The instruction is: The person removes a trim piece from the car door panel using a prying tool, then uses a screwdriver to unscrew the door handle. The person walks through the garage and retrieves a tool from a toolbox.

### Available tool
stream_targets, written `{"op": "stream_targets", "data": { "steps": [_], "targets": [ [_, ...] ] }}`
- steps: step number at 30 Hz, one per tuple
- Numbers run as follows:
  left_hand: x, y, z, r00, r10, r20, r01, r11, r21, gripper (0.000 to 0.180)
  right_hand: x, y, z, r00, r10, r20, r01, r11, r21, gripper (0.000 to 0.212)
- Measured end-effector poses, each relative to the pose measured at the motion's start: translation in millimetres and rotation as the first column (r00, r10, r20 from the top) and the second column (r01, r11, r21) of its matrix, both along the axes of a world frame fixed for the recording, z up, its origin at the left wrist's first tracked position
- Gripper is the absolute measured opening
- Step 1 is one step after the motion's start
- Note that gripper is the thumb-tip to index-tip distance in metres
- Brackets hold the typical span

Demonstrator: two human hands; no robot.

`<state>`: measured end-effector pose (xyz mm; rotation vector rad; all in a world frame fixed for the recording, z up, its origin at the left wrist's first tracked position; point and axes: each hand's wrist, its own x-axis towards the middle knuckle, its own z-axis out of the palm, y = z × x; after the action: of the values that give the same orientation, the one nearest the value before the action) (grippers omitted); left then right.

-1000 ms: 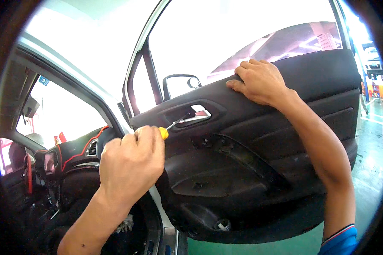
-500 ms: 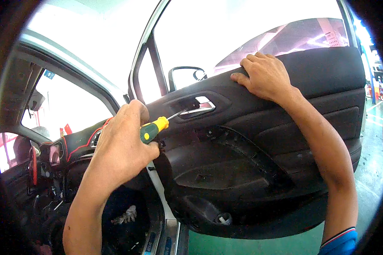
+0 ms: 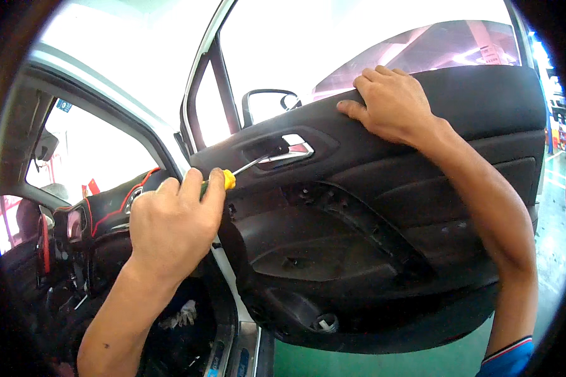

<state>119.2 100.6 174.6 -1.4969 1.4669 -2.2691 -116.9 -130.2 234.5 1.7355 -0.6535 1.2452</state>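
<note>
My left hand (image 3: 177, 217) is wrapped round the handle of a screwdriver (image 3: 230, 180), green and yellow with a metal shaft. The shaft slants up to the right, and its tip sits in the recess beside the silver inner door handle (image 3: 294, 149). Most of the grip is hidden in my fingers. My right hand (image 3: 393, 107) rests over the top edge of the black door panel (image 3: 358, 157), fingers hooked toward the window side and thumb apart along the panel. Below the handle, a long slanting slot (image 3: 371, 226) shows rough, uncovered plastic.
The door stands open beside the car's dark interior, where a red-trimmed dashboard (image 3: 110, 217) lies at left. A crumpled whitish glove (image 3: 185, 313) is in the footwell near the door sill (image 3: 245, 349). Beyond the panel is a side mirror (image 3: 270, 107); green floor (image 3: 358, 364) shows beneath.
My left hand has turned about the screwdriver, its knuckles now facing up and covering more of the grip. The tip stays by the door handle. My right hand keeps its place on the panel.
</note>
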Motion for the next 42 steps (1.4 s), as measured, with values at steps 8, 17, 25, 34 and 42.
{"op": "stream_targets", "data": {
  "steps": [8, 17, 25, 34, 42],
  "targets": [
    [-13, 6, 33, 0.642, -0.04, -0.765, 0.142, 0.988, 0.068, 0.04, 2, 3, 3, 1.0, 0.01, -0.005, -0.01, 0.998, 0.059, 0.051],
    [-37, 20, 16, 0.687, -0.202, -0.698, 0.347, 0.935, 0.071, 0.041, 2, 0, -1, 0.999, 0.009, 0.033, -0.009, 1.0, -0.017, 0.051],
    [7, 1, -26, 0.671, -0.682, -0.29, 0.674, 0.724, -0.143, 0.024, 5, 0, -3, 0.999, -0.011, 0.044, 0.011, 1.0, -0.004, 0.051],
    [-14, 18, -15, 0.442, -0.707, -0.552, 0.702, 0.656, -0.277, 0.024, 5, 2, -3, 0.998, -0.013, 0.055, 0.013, 1.0, -0.008, 0.051],
    [4, 10, -11, 0.253, -0.7, -0.668, 0.521, 0.68, -0.516, 0.032, 7, 5, -2, 0.999, -0.027, 0.046, 0.027, 1.0, 0.009, 0.051]
  ]
}}
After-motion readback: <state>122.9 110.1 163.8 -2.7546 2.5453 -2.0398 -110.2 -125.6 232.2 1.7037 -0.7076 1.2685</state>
